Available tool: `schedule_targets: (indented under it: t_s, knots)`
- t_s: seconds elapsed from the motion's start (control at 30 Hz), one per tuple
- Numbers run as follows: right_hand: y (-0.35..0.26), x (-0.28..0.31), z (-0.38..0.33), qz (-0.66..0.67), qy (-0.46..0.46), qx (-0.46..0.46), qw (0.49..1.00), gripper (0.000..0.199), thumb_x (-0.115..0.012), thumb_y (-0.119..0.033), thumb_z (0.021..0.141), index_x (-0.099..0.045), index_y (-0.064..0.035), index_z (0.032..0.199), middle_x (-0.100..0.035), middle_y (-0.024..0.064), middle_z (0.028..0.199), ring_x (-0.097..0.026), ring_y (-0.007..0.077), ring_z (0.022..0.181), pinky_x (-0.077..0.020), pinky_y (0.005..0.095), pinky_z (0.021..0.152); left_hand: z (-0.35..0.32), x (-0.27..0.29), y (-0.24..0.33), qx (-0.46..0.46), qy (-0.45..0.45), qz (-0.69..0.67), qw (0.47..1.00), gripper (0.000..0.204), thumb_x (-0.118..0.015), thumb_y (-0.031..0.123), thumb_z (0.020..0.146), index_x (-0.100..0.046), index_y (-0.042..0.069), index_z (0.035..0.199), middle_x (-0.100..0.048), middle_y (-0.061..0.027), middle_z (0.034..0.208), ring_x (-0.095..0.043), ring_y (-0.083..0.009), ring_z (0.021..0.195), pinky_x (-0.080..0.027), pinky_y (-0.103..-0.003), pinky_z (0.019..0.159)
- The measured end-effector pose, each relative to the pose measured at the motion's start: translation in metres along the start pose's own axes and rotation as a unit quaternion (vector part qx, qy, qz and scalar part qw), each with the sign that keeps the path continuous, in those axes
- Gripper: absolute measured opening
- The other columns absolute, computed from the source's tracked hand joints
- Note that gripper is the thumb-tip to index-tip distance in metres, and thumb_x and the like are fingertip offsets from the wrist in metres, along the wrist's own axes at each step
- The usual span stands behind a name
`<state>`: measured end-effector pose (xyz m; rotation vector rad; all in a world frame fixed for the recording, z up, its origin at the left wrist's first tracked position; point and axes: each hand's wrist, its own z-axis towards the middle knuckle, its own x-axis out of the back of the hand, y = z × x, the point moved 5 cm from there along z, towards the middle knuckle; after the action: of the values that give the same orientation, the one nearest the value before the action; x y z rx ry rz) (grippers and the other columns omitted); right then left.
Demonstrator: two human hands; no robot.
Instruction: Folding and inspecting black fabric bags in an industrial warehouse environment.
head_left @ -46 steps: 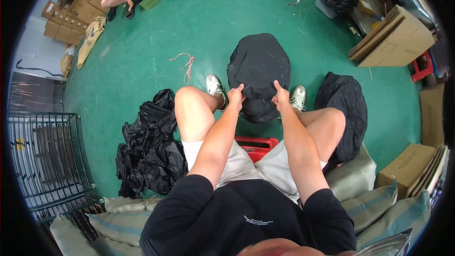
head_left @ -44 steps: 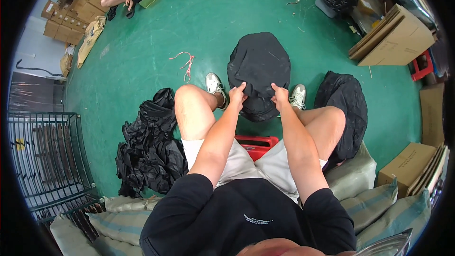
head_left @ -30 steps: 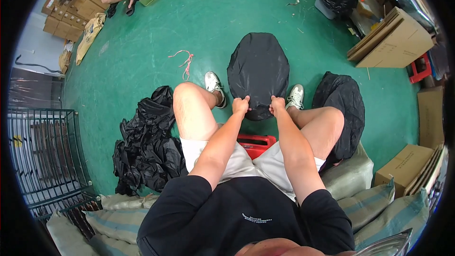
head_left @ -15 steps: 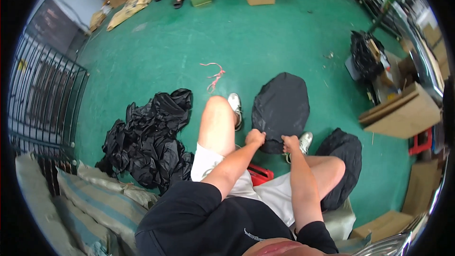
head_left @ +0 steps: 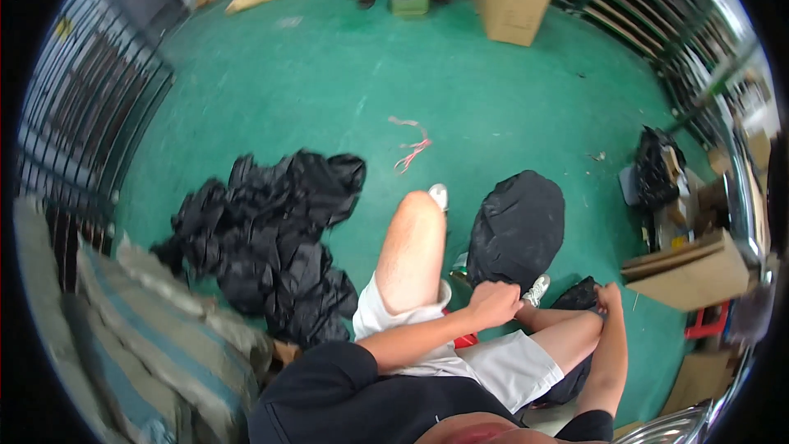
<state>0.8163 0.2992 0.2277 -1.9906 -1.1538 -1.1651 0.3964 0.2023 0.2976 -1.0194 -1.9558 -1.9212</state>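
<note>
At left hand point(head_left: 495, 304), black bundle point(head_left: 519, 222), bag point(head_left: 652, 185) in tub point(head_left: 629, 187)

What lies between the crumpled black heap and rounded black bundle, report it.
The head view shows the left leg, pale shoe and green floor between heap and bundle.

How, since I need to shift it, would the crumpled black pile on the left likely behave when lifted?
The crumpled black pile would probably sag and flop, as it lies in loose folds. It may be light for its spread, looking thin; its soft sheen hints at some slipperiness.
</note>
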Motion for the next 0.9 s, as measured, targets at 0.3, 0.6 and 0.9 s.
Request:
schedule_targets:
  t_s: [0.3,0.6,0.9]
  knots:
    - [0.081,-0.05,0.014,0.209,-0.398,-0.191,0.873,0.063,-0.055,-0.054,0.087,-0.064,0.0023,0.113,-0.068,0.0186,0.104,-0.065,0.0331,0.094,-0.0478,0.0438,0.088,-0.116,0.225,-0.196,0.176,0.487,-0.096,0.85,0.015,-0.065,0.018,0.082,-0.065,0.004,0.078,-0.065,-0.0122,0.069,-0.065,-0.0288,0.064,-0.049,-0.039,0.059]
    - [0.01,-0.02,-0.07,0.171,-0.431,-0.252,0.849,0.064,-0.055,-0.055,0.087,-0.062,0.0,0.118,-0.066,0.0146,0.114,-0.062,0.0313,0.102,-0.0439,0.0427,0.094,-0.256,0.089,-0.45,0.67,0.182,-0.056,0.718,0.075,-0.072,0.041,0.074,-0.039,0.004,0.13,-0.046,-0.0213,0.133,-0.049,-0.0376,0.122,-0.044,-0.046,0.098]
    - [0.109,-0.047,0.046,0.195,-0.266,-0.15,0.932,0.046,-0.062,-0.044,0.086,-0.068,-0.0015,0.102,-0.071,0.0121,0.096,-0.065,0.0265,0.086,-0.0491,0.0385,0.083,-0.318,0.061,-0.489,0.697,0.257,-0.044,0.668,0.101,-0.079,0.026,0.069,-0.017,0.005,0.145,-0.025,-0.0179,0.15,-0.048,-0.0386,0.124,-0.041,-0.042,0.103]
